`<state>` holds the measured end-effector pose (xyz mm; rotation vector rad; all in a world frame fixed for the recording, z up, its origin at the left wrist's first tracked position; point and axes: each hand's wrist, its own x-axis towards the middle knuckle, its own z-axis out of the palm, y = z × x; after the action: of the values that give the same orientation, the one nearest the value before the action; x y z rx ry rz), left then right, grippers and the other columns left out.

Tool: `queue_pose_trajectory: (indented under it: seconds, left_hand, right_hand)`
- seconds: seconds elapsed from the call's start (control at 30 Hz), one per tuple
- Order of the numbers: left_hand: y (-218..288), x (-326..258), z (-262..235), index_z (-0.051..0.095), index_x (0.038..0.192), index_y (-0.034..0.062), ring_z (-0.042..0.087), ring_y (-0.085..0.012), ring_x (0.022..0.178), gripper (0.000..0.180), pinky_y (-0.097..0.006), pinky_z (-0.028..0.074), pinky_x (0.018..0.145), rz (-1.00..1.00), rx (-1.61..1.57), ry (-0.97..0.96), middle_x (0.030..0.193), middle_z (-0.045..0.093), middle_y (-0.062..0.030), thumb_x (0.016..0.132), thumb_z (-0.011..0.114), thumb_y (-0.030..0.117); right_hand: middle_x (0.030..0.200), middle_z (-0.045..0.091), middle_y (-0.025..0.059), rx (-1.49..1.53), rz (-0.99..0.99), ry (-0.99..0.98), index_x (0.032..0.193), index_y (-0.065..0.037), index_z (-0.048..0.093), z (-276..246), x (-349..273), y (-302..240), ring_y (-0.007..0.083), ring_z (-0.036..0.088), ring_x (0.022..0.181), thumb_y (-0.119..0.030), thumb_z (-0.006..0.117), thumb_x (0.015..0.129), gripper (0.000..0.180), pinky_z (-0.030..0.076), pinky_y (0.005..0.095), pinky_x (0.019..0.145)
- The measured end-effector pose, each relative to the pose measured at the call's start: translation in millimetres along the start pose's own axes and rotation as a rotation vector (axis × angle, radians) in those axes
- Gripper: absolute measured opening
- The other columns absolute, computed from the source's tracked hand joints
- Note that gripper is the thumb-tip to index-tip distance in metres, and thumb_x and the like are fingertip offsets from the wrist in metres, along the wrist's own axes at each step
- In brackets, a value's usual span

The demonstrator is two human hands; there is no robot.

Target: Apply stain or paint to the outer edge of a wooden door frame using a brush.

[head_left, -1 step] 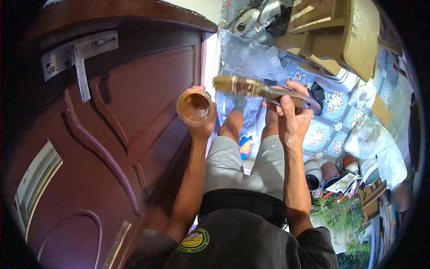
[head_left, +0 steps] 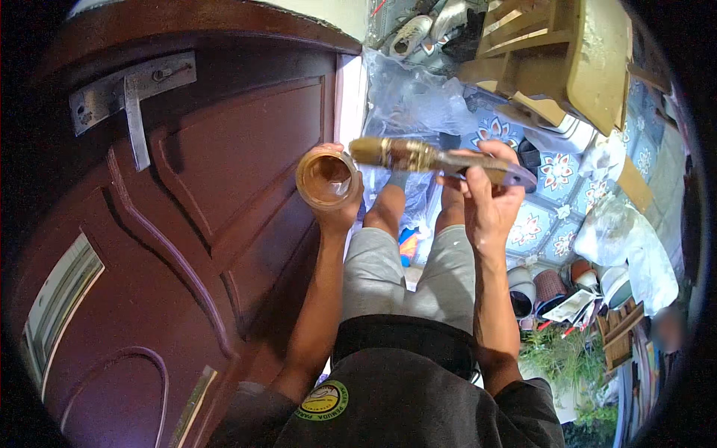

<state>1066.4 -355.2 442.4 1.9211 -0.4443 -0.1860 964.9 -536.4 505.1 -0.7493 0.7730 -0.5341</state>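
Note:
My left hand (head_left: pixel 345 209) is wrapped round a clear jar (head_left: pixel 326 179) with brown liquid inside, its open mouth facing up. In my right hand (head_left: pixel 491 196) is a paintbrush (head_left: pixel 418 155), gripped by its dark handle and lying almost level. Its brown-stained bristles point left, beside the jar's rim at the upper right. To the left stands a dark reddish-brown panelled door (head_left: pixel 254 149) with curved mouldings. A metal lever handle (head_left: pixel 134 112) is fixed on it, near the top left.
Plastic sheeting (head_left: pixel 411 97) covers the floor in front of my feet. A tan plastic chair (head_left: pixel 567 60) lies at the upper right over patterned blue tiles (head_left: pixel 556 172). Flower pots (head_left: pixel 550 287), a white plastic bag (head_left: pixel 631 250) and plants (head_left: pixel 560 358) are on the right; shoes (head_left: pixel 411 36) sit at the top.
The paintbrush has shifted slightly left and down, its bristles now closer to the jar. The jar has barely moved.

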Motion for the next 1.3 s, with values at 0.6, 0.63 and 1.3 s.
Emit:
queue_pose_trajectory:
  seconds: [0.6,0.63,1.3]
  left_hand:
    - [42.1,2.8,65.9,0.054,0.103,0.0025,0.055,-0.0204,0.093,0.057,-0.031,0.048,0.082,0.068,-0.186,0.051,0.098,0.052,-0.0094,0.057,0.084,0.013]
    - [41.0,3.4,65.4,0.054,0.103,0.0025,0.055,-0.0197,0.092,0.056,-0.031,0.048,0.081,0.061,-0.077,0.1,0.097,0.051,-0.0086,0.057,0.084,0.013]
    - [31.7,21.5,58.7,0.058,0.094,0.0031,0.061,-0.0256,0.088,0.033,-0.033,0.051,0.076,0.172,-0.059,0.042,0.094,0.058,-0.0122,0.071,0.078,0.016]
  right_hand:
    - [0.097,0.063,0.0138,-0.896,-0.489,-0.778,0.089,-0.002,0.064,6.0,12.4,-99.8,0.0302,0.064,0.089,-0.004,0.065,0.072,0.017,0.053,0.0362,0.073]
    - [0.097,0.063,0.0138,-0.875,-0.5,-0.762,0.089,-0.002,0.064,7.1,13.5,-98.3,0.0302,0.064,0.089,-0.004,0.065,0.072,0.017,0.053,0.0362,0.073]
    - [0.1,0.063,0.0125,-1.046,-0.357,-0.879,0.094,-0.004,0.062,23.5,15.4,-81.5,0.0301,0.064,0.094,-0.001,0.066,0.069,0.025,0.051,0.0363,0.08]
